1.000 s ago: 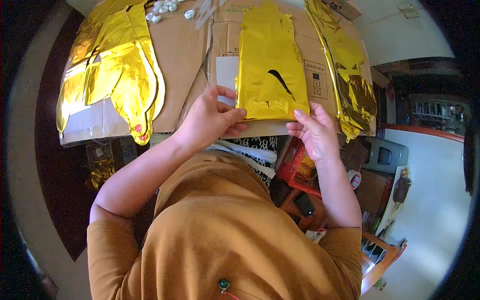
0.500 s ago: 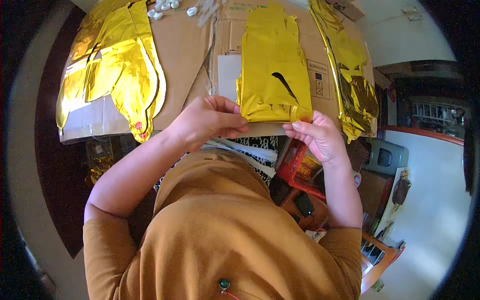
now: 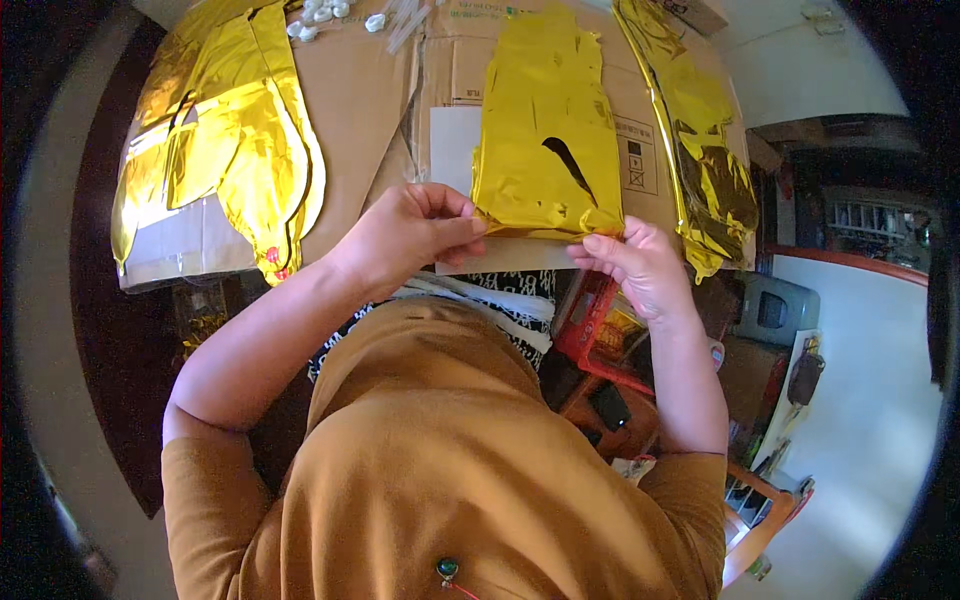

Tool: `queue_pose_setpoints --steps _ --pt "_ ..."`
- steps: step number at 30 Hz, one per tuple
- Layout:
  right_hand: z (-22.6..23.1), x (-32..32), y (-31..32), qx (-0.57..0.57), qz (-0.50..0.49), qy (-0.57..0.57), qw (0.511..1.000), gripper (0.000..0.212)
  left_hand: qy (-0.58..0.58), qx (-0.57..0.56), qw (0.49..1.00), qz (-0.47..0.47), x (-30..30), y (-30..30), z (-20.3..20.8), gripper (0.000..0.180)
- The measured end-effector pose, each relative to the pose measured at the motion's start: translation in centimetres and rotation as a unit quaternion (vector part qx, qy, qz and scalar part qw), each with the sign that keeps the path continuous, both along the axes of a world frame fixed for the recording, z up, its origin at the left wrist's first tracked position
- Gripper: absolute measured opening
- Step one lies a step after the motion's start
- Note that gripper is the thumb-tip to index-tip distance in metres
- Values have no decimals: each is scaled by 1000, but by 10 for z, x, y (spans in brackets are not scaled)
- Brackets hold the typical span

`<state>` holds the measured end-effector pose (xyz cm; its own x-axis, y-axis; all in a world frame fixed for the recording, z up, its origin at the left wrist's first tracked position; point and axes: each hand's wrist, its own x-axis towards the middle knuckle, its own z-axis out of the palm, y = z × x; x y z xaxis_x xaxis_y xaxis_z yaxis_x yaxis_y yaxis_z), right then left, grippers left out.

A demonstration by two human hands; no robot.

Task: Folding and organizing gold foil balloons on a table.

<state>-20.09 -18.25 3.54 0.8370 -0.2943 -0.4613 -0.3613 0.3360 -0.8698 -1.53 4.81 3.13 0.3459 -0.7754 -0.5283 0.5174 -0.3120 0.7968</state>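
Note:
A flat gold foil balloon (image 3: 548, 130) lies on brown cardboard (image 3: 365, 110) in front of me, with a black curved mark on it. My left hand (image 3: 410, 232) pinches its near left corner between thumb and fingers. My right hand (image 3: 640, 262) grips the near right corner. The near edge of the foil looks folded up between both hands.
More gold foil balloons lie at the left (image 3: 225, 130) and along the right (image 3: 700, 140) of the cardboard. Small white pieces (image 3: 320, 12) sit at the far edge. A red object (image 3: 595, 325) and cluttered shelves are below right. A white sheet (image 3: 452, 150) lies under the middle balloon.
Both hands slid toward me to the balloon's near corners and closed on them; the left hand went from lying flat on the foil to pinching it.

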Motion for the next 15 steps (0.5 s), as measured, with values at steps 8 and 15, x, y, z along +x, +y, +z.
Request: queue_pose_setpoints --steps 8,15 --pt "4 1 3 -41 -16 -9 999 21 -135 45 988 -65 0 0 8 17" --pt "7 -1 4 -65 -17 -11 998 21 -145 52 987 -56 1 -3 7 17"
